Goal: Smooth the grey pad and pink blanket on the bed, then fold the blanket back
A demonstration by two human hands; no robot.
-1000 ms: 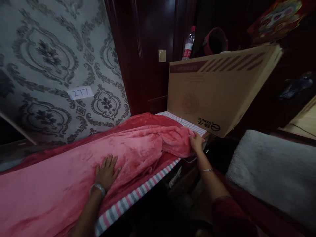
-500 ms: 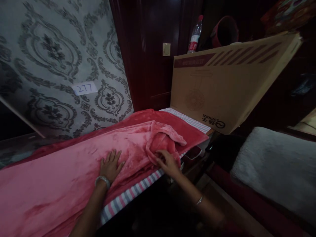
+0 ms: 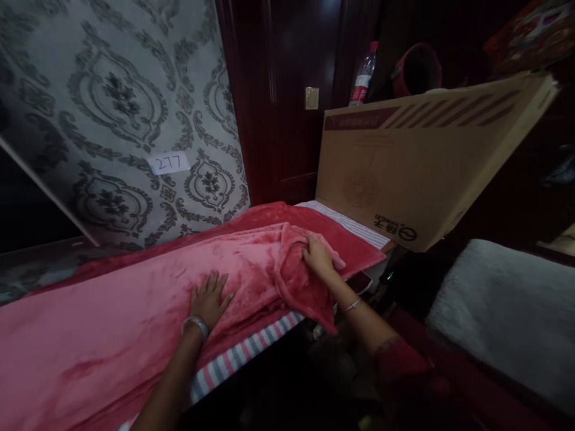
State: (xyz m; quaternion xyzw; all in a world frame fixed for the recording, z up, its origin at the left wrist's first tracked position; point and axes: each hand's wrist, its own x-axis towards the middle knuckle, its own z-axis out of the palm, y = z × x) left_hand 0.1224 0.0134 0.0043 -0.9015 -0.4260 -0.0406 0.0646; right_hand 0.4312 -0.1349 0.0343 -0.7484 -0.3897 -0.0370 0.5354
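Left hand [image 3: 209,297] pressed flat and open on the pink blanket [image 3: 135,311], near the front edge of the bed [image 3: 251,350]. Right hand [image 3: 318,256] now clenched on a bunched fold of that blanket toward the bed's far end, moved up from the front edge half a second ago. Suggests gathering the loose corner inward. Cardboard box [image 3: 404,161] leaning beyond the far end.

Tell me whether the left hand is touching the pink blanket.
Touching. The head view shows the left hand lying flat, fingers spread, pressed on the pink blanket, with no gap visible.
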